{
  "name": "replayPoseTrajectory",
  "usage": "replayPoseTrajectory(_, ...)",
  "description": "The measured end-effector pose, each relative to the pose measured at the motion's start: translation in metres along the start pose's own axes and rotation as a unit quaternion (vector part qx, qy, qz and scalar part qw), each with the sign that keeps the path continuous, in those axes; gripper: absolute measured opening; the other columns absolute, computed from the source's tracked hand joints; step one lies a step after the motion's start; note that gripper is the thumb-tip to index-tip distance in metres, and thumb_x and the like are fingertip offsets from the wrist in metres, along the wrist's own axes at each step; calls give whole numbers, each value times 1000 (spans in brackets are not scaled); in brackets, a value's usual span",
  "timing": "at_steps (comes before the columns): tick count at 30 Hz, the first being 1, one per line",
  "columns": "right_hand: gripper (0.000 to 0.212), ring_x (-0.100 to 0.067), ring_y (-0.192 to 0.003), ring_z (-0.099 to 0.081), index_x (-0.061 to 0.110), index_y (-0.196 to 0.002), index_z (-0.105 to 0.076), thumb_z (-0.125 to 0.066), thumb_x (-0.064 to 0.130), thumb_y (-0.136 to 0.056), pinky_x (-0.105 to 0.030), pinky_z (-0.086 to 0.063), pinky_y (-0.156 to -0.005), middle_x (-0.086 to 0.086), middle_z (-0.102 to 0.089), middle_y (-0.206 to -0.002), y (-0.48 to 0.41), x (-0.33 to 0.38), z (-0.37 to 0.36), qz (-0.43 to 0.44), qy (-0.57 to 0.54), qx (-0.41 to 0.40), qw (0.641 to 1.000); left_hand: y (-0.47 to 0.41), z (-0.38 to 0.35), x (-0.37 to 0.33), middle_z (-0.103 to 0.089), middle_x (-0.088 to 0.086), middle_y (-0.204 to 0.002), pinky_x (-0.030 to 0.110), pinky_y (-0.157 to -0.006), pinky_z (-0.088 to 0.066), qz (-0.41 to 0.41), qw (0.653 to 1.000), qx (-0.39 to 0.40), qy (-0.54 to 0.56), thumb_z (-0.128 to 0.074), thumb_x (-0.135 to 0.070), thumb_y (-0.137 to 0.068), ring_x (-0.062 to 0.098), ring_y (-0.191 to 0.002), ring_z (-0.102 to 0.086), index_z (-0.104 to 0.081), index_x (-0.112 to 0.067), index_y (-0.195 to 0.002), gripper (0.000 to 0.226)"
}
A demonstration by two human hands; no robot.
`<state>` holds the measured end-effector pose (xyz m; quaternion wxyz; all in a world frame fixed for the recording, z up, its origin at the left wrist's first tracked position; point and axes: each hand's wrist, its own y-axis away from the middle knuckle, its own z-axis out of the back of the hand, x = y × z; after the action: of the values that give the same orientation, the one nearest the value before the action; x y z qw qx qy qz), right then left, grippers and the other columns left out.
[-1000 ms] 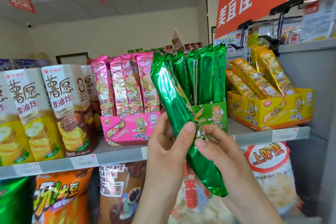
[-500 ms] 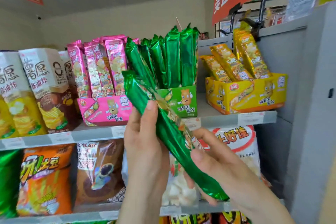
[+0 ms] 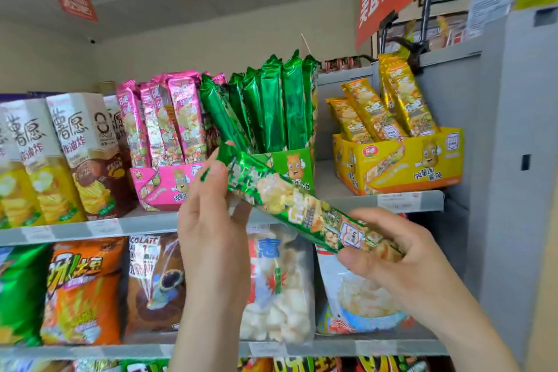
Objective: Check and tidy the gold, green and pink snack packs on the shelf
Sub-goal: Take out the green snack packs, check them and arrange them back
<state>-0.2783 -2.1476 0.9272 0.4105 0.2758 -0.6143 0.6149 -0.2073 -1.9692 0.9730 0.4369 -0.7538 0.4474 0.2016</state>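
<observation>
A green snack pack (image 3: 302, 208) is being held slantwise before the shelf (image 3: 347, 201), its top pinched by the left hand (image 3: 211, 226), its lower end by the right hand (image 3: 395, 260); a light, uncrushing hold is likely being needed.

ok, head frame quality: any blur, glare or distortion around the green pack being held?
Head view: bright, even light, no hard shadows; green pack, held by left hand and right hand, is soft, print smeared; foil glare streaks the standing packs; motion blur worst on the orange bag lower left; wide-angle bend tilts the grey upright.
</observation>
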Motion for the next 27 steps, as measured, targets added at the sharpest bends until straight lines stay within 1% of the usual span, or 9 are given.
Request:
replayPoseTrajectory(2,39,0,-64,-61,43,-92,-71,-85,40,-55,-11,-47,-58,12,-72,-82,1,-1,4,16,34,-42,998,-2,6,-2,-75,-10,-95,17,-64,-49,-31,998,14,-50,-75,-41,-77,-2,-74,-59,-74,-19,-98,31)
replayPoseTrajectory(5,35,-2,-73,-68,44,-95,-72,-81,37,-61,-10,-50,-60,13,-74,-87,2,-1,8,38,32,-61,997,-8,16,-6,-73,-20,-84,15,-59,-50,-38,997,-2,-74,-70,-41,-71,-6,-72,-61,-77,-26,-95,29)
replayPoseTrajectory(8,38,-15,-90,-72,37,-103,-73,-85,31,-68,-19,-56,-69,5,-75,-100,0,-7,13,38,-33,-54,997,-12,24,-6,-68,-17,-77,18,-63,-51,-33,998,-26,-47,-70,-33,-81,2,-72,-57,-79,-29,-90,13)
replayPoseTrajectory(10,38,-25,-96,-71,31,-107,-72,-81,35,-70,-29,-59,-71,-2,-74,-105,-2,-12,12,30,-116,-74,990,-12,27,-6,-66,-12,-79,20,-63,-52,-28,998,-29,-53,-66,-27,-90,7,-74,-56,-79,-31,-85,14)
replayPoseTrajectory(15,55,-14,-88,-69,27,-112,-66,-82,51,-65,-29,-58,-71,3,-72,-90,-13,-19,-3,70,-188,-184,962,-12,33,-9,-59,-4,-94,28,-70,-50,-24,993,75,-86,-64,-26,-89,16,-86,-55,-72,-32,-95,11)
replayPoseTrajectory(20,31,-12,-82,-62,33,-106,-64,-71,47,-80,-35,-55,-78,5,-63,-87,-17,-24,-12,121,-143,-213,959,-9,35,-14,-69,1,-83,42,-70,-51,-40,967,129,-215,-78,-44,-67,21,-79,-61,-73,-24,-79,23)
replayPoseTrajectory(22,27,-12,-82,-60,32,-108,-64,-66,43,-84,-33,-53,-78,6,-62,-86,-19,-23,-10,127,-144,-203,960,-7,36,-17,-76,-3,-85,31,-72,-54,-56,958,140,-243,-86,-42,-65,10,-78,-68,-78,-27,-80,23)
replayPoseTrajectory(24,31,-15,-85,-59,29,-112,-65,-64,45,-85,-35,-53,-79,3,-61,-88,-21,-22,-7,123,-139,-194,963,-7,38,-19,-76,-9,-84,10,-68,-49,-86,943,177,-269,-76,-38,-70,-3,-74,-67,-80,-29,-82,15)
replayPoseTrajectory(27,30,-20,-86,-61,28,-109,-67,-58,49,-89,-36,-55,-77,-8,-62,-91,-22,-19,-5,127,-131,-188,965,-8,40,-21,-74,-13,-92,9,-79,-46,-133,901,228,-343,-68,-29,-81,-2,-91,-66,-79,-31,-84,12)
